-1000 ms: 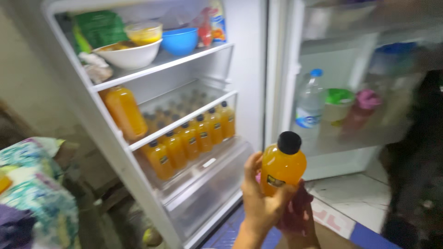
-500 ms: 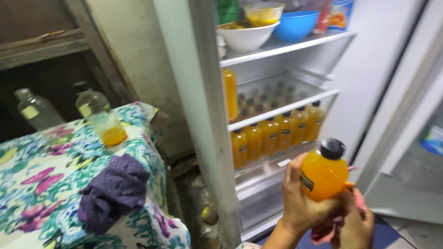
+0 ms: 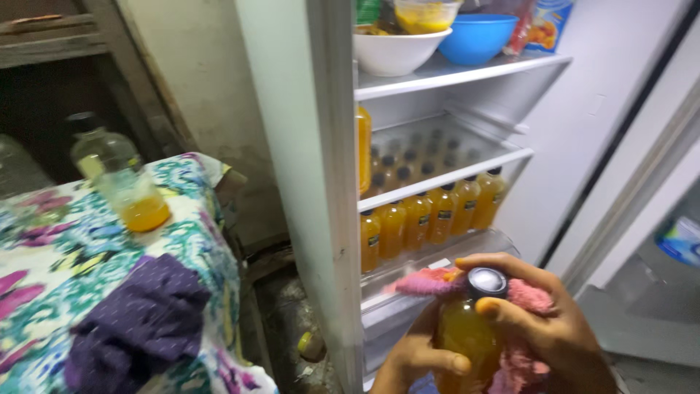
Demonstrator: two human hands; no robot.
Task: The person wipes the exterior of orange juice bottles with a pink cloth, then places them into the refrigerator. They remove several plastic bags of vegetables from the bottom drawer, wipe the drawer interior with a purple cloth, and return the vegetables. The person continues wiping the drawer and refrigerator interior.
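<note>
on the far left there's a floral tablecloth [image 3: 51, 292] with a plastic cup [image 3: 138, 201] of orange liquid, a clear bottle [image 3: 102, 149] behind it and a purple cloth [image 3: 138, 321] bunched in front. moving right, the open fridge [image 3: 306, 182] has rows of orange juice bottles [image 3: 430, 215] on a shelf, with a white bowl [image 3: 397, 51] and a blue bowl [image 3: 477, 36] on the shelf above. bottom right, the left hand [image 3: 415, 361] is wrapped around an orange bottle [image 3: 467, 339], and the right hand [image 3: 550, 328] presses a pink rag [image 3: 521, 328] against its cap side, fingers curled on it.
</note>
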